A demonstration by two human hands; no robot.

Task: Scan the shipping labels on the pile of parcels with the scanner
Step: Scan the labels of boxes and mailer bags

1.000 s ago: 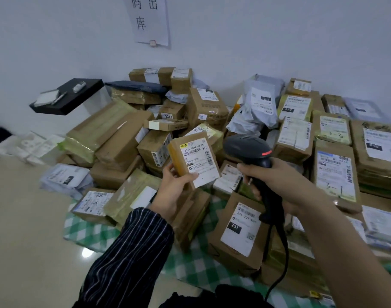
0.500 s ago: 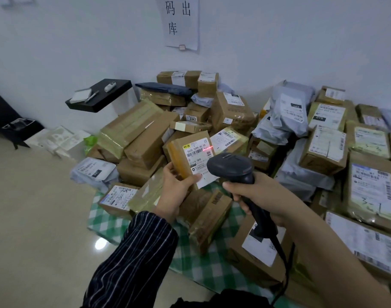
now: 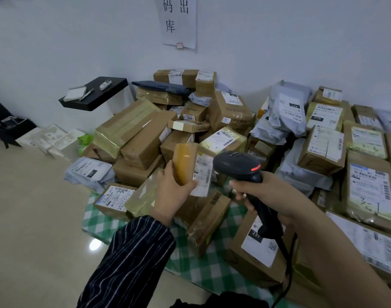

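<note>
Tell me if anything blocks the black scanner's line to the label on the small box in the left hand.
Nothing visible does. The black handheld scanner in the right hand sits just right of the small brown cardboard box held by the left hand, whose white label looks blurred and turned edge-on.

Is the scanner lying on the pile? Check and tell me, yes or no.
No, the right hand grips the scanner by its handle in the air, pointed toward the small parcel held up by the left hand.

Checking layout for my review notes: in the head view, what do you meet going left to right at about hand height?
Grey mailer bag marked 231 → left hand → small parcel it holds → scanner → right hand → flat parcel marked 3-1.
</note>
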